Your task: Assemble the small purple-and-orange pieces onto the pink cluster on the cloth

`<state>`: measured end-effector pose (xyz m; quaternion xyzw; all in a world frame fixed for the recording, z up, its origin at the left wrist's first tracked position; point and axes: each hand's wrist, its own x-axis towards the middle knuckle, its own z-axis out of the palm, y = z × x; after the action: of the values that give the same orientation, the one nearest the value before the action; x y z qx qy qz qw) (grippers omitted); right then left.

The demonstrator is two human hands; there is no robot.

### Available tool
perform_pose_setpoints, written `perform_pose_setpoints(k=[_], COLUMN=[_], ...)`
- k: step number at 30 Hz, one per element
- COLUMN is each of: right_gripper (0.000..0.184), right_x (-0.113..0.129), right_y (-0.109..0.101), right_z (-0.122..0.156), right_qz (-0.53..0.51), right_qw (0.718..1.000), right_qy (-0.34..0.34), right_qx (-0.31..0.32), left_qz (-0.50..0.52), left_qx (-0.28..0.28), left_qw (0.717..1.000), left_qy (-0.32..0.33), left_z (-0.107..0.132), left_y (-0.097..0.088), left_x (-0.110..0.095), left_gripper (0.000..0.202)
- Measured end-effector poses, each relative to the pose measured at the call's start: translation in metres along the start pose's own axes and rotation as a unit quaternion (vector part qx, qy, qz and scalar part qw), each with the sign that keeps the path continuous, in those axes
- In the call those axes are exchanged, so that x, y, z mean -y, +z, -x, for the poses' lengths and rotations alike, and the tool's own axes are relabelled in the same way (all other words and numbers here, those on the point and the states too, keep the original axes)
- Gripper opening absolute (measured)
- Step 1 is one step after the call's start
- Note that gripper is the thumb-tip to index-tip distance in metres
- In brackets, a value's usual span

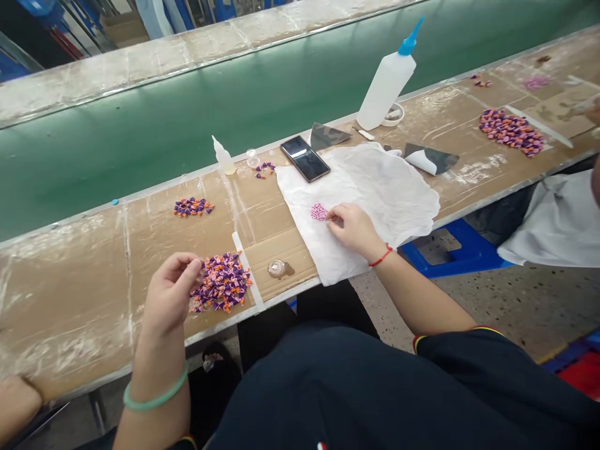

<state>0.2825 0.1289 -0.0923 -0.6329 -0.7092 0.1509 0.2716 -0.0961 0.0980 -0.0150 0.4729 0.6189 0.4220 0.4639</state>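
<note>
My left hand (169, 289) is closed in a pinch at the left side of a pile of small purple, orange and pink pieces (225, 281). Whatever sits between its fingertips is too small to make out. On a white cloth (370, 175), my right hand (350, 226) pinches at the right edge of a little heap of pink-and-white bits (319, 212). Its fingertips hide anything they may hold. Between the hands, a small round glass dish (276, 269) stands on the cardboard table cover, with a wet-looking patch beside it.
A phone (305, 158) lies on the cloth's far corner. Behind are a small dropper bottle (223, 156), a large white bottle (387, 87) and a tape roll (394, 114). A green belt (187, 125) runs beyond. Another pile (510, 132) and people's arms appear at both sides.
</note>
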Motion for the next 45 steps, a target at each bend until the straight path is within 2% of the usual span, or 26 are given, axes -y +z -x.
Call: perform_pose_setpoints(k=[6, 13, 18, 22, 27, 29, 31, 33, 35, 37, 40, 45], right_gripper=[0.007, 0.014, 0.013, 0.026, 0.032, 0.029, 0.025, 0.022, 0.02, 0.017, 0.015, 0.018], right_x=[0.0, 0.005, 0.019, 0.031, 0.058, 0.074, 0.091, 0.104, 0.113, 0.118, 0.123, 0.129], right_y=[0.004, 0.006, -0.008, -0.023, -0.037, -0.043, -0.049, -0.055, -0.059, -0.061, -0.062, -0.063], right_z=[-0.007, -0.009, 0.003, 0.014, 0.027, 0.032, 0.037, 0.042, 0.044, 0.046, 0.047, 0.047], right_qz=[0.009, -0.028, -0.14, -0.257, -0.48, -0.498, -0.476, -0.422, -0.35, -0.286, -0.221, -0.149], right_qw=[1.0, 0.999, 0.988, 0.96, 0.861, 0.849, 0.859, 0.887, 0.92, 0.938, 0.943, 0.944], right_qy=[0.007, 0.014, 0.024, 0.044, 0.068, 0.045, 0.014, -0.029, -0.094, -0.169, -0.24, -0.295], right_qx=[0.013, 0.028, 0.064, 0.103, 0.155, 0.172, 0.19, 0.188, 0.151, 0.102, 0.06, 0.009], left_qz=[0.038, 0.068, 0.091, 0.091, 0.058, 0.015, -0.032, -0.064, -0.075, -0.077, -0.074, -0.065], left_qx=[-0.002, 0.088, 0.152, 0.171, 0.176, 0.184, 0.186, 0.179, 0.173, 0.176, 0.184, 0.188], left_qw=[0.999, 0.989, 0.98, 0.978, 0.977, 0.972, 0.964, 0.955, 0.951, 0.949, 0.949, 0.951], left_qy=[0.033, 0.099, 0.089, 0.076, 0.108, 0.144, 0.189, 0.228, 0.247, 0.249, 0.246, 0.238], left_z=[0.022, 0.039, 0.044, 0.046, 0.051, 0.052, 0.052, 0.052, 0.054, 0.056, 0.06, 0.064], left_y=[0.014, 0.034, 0.054, 0.066, 0.085, 0.096, 0.106, 0.113, 0.115, 0.115, 0.113, 0.113], left_x=[0.007, 0.012, 0.009, 0.004, -0.012, -0.022, -0.032, -0.04, -0.046, -0.049, -0.051, -0.054], left_gripper=[0.029, 0.02, 0.019, 0.025, 0.023, 0.02, 0.018, 0.017, 0.016, 0.015, 0.016, 0.017])
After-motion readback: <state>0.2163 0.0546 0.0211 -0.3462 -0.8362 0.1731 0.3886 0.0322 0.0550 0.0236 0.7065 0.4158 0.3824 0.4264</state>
